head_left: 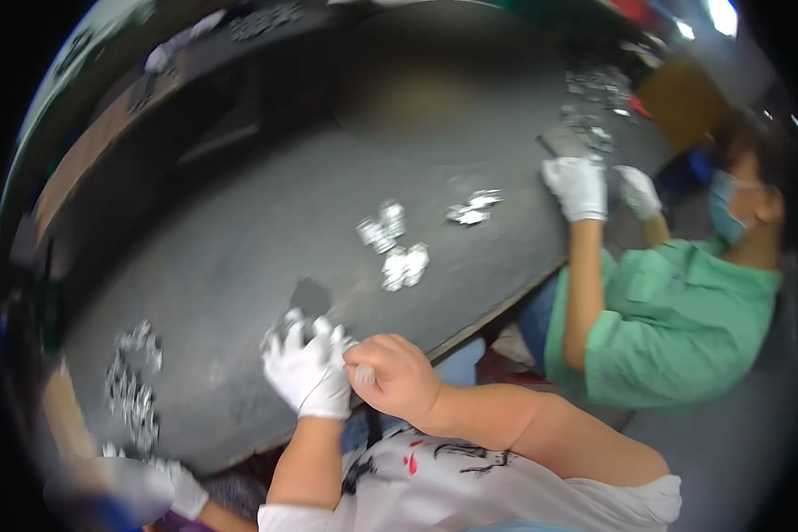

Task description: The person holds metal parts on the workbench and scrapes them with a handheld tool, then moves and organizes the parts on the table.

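My left hand (306,372), in a white glove, is at the near edge of the dark table, its fingers curled over a small shiny metal part (282,324) that they mostly hide. Against its right side is my bare right hand (397,379), closed in a fist. A pale, clear-looking handle end (364,375) pokes out of that fist; the rest of the tool is hidden. Beyond my hands lie small groups of shiny metal parts: one pile (405,268), another behind it (381,228), and a third farther right (475,207).
More metal parts (133,390) form a curved row at the left. A co-worker in a green shirt (674,319) sits at the right, one gloved hand (576,188) at a grey flat block (562,140). Another person's gloved hand (184,489) shows at lower left.
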